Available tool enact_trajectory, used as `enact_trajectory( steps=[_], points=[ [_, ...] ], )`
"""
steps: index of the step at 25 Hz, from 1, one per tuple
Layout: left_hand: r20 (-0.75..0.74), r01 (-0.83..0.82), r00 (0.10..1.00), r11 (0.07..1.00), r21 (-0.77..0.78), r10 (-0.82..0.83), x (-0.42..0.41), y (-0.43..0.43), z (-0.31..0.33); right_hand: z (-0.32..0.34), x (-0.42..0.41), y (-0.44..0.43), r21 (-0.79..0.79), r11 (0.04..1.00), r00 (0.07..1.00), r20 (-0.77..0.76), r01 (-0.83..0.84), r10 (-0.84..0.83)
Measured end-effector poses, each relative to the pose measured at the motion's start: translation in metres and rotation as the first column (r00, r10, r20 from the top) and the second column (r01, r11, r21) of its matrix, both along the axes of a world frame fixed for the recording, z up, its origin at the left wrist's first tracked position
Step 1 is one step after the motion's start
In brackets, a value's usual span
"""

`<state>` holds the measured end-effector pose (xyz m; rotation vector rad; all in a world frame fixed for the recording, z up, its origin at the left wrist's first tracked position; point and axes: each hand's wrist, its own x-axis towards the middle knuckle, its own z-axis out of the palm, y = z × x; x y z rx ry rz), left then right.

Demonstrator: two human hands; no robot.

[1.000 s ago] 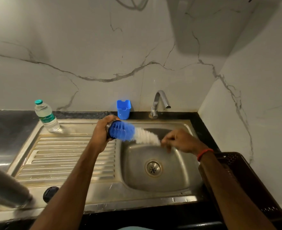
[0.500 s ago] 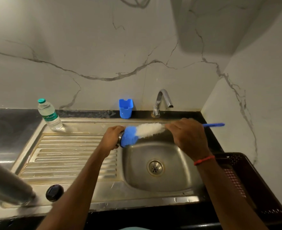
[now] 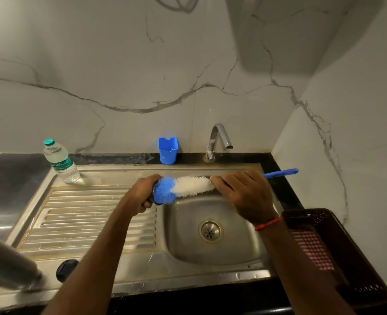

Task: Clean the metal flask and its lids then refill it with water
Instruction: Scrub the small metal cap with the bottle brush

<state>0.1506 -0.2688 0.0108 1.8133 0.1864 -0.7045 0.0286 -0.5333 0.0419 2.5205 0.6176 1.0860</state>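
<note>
The metal flask (image 3: pixel 6 262) sits blurred at the counter's front-left corner. A black lid (image 3: pixel 66 270) lies just beside it, on the front rim of the sink (image 3: pixel 188 278). I judge a swinging left elbow could knock either off. Farther in, over the basin's left edge, a hard stroke could pop the small lid (image 3: pixel 153 199) loose. The left hand (image 3: pixel 140 194) curls round that lid, mostly hiding it. The right hand (image 3: pixel 244 196) grips the brush (image 3: pixel 192 184) by its handle, blue bristles pressed against the lid.

steel flask (image 3: pixel 6 262) blurred front-left, black lid (image 3: pixel 66 270) flat on sink rim (image 3: pixel 165 277) beside it, second lid (image 3: pixel 152 197) gripped in left hand (image 3: pixel 140 194), brush (image 3: pixel 188 186) against it
</note>
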Motion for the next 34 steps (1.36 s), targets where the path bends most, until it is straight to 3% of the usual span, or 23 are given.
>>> enact_trajectory(
  steps=[2, 4, 6, 8, 10, 11, 12, 14, 16, 18, 20, 21, 23, 26, 29, 31, 34],
  points=[
    [-0.092, 0.091, 0.992, 0.996, 0.003, -0.09, -0.001, 0.005, 0.001, -0.001, 0.008, -0.006, 0.088, 0.988, 0.966, -0.236, 0.126, -0.102],
    [-0.2, 0.14, 0.967, 0.985, -0.097, -0.157, 0.002, 0.012, 0.002, -0.006, 0.013, -0.012, 0.188, 0.927, 0.748, -0.65, 0.325, -0.13],
    [-0.282, 0.01, 0.953, 0.943, -0.332, -0.109, 0.005, 0.018, 0.0, -0.02, 0.01, -0.01, 0.296, 0.855, 0.549, -0.836, 0.426, 0.016],
    [-0.366, -0.251, 0.93, 0.792, -0.556, 0.038, 0.005, 0.018, -0.004, -0.034, 0.001, 0.005, 0.453, 0.76, 0.439, -0.864, 0.465, 0.247],
    [-0.402, -0.463, 0.884, 0.566, -0.683, 0.238, 0.0, 0.009, -0.006, -0.038, -0.006, 0.023, 0.539, 0.744, 0.461, -0.817, 0.395, 0.347],
    [-0.347, -0.51, 0.855, 0.505, -0.696, 0.385, -0.002, 0.003, -0.01, -0.037, -0.005, 0.028, 0.55, 0.763, 0.534, -0.78, 0.34, 0.325],
    [-0.219, -0.522, 0.818, 0.526, -0.672, 0.532, -0.003, -0.001, -0.013, -0.034, -0.002, 0.029, 0.534, 0.794, 0.631, -0.73, 0.289, 0.261],
    [0.173, -0.488, 0.737, 0.692, -0.532, 0.653, 0.0, -0.003, -0.016, -0.023, 0.005, 0.024, 0.433, 0.859, 0.775, -0.628, 0.274, 0.07],
    [0.458, -0.37, 0.733, 0.859, -0.353, 0.504, 0.005, 0.004, -0.014, -0.019, 0.006, 0.007, 0.302, 0.892, 0.803, -0.587, 0.337, -0.105],
    [0.568, -0.189, 0.792, 0.974, -0.123, 0.225, 0.009, 0.015, -0.009, -0.014, 0.003, -0.013, 0.198, 0.89, 0.773, -0.594, 0.411, -0.225],
    [0.454, 0.095, 0.886, 0.995, 0.027, -0.097, 0.004, 0.016, 0.002, -0.013, 0.005, -0.018, 0.08, 0.926, 0.773, -0.58, 0.37, -0.258],
    [0.341, 0.221, 0.917, 0.975, 0.0, -0.208, 0.001, 0.009, 0.007, -0.014, 0.008, -0.013, 0.033, 0.956, 0.783, -0.581, 0.293, -0.22],
    [0.196, 0.275, 0.948, 0.954, -0.119, -0.25, -0.005, -0.008, 0.018, -0.021, 0.007, 0.005, 0.104, 0.972, 0.785, -0.611, 0.212, -0.106],
    [0.175, 0.091, 0.984, 0.921, -0.379, -0.025, -0.001, -0.015, 0.03, -0.037, 0.002, 0.003, 0.19, 0.882, 0.721, -0.66, 0.43, -0.209],
    [0.01, -0.061, 0.995, 0.672, -0.738, 0.102, -0.003, -0.003, 0.025, -0.051, -0.009, -0.022, 0.298, 0.717, 0.64, -0.722, 0.63, -0.263],
    [-0.085, -0.12, 0.992, 0.55, -0.827, 0.089, -0.011, 0.001, 0.013, -0.054, -0.014, -0.03, 0.423, 0.598, 0.624, -0.763, 0.68, -0.17],
    [-0.244, -0.263, 0.965, 0.451, -0.853, 0.101, -0.015, -0.006, -0.004, -0.051, -0.024, -0.036, 0.631, 0.441, 0.715, -0.698, 0.638, -0.038]
  ],
)
